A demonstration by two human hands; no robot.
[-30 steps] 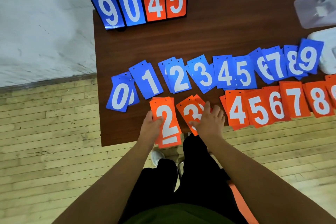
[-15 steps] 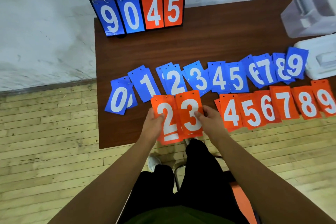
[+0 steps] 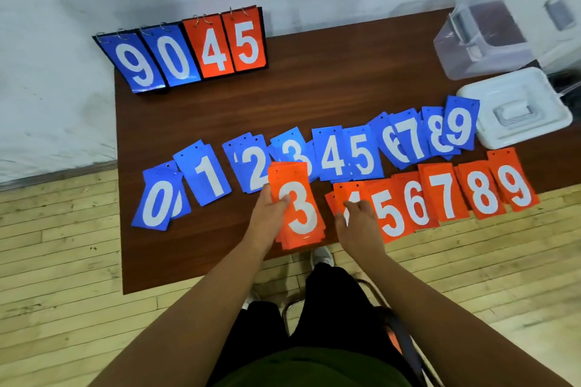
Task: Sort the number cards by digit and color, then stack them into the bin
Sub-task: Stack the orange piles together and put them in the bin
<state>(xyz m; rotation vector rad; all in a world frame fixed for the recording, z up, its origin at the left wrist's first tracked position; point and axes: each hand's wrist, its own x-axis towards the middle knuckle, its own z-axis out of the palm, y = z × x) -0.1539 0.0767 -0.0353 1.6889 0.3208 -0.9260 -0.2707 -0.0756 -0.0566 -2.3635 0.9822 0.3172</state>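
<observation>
Thin, flat orange rectangles with white digits.
My left hand (image 3: 267, 217) grips the 3 stack (image 3: 298, 214); my right hand (image 3: 358, 220) pinches the 4 card (image 3: 343, 191) beside it.

Dark brown wood-grain table (image 3: 314, 97) fills the middle, its far edge close to the wall at 12 o'clock. That wall (image 3: 63, 88) is whitewashed and mottled with grey, sweeping round to 9 o'clock, with a grey skirting strip (image 3: 56, 174) at its foot. Pale wooden floorboards (image 3: 56, 245) run from 8 o'clock across to 4. At 6 o'clock, a metal-tube chair frame (image 3: 289, 305). The light is soft and even.
</observation>
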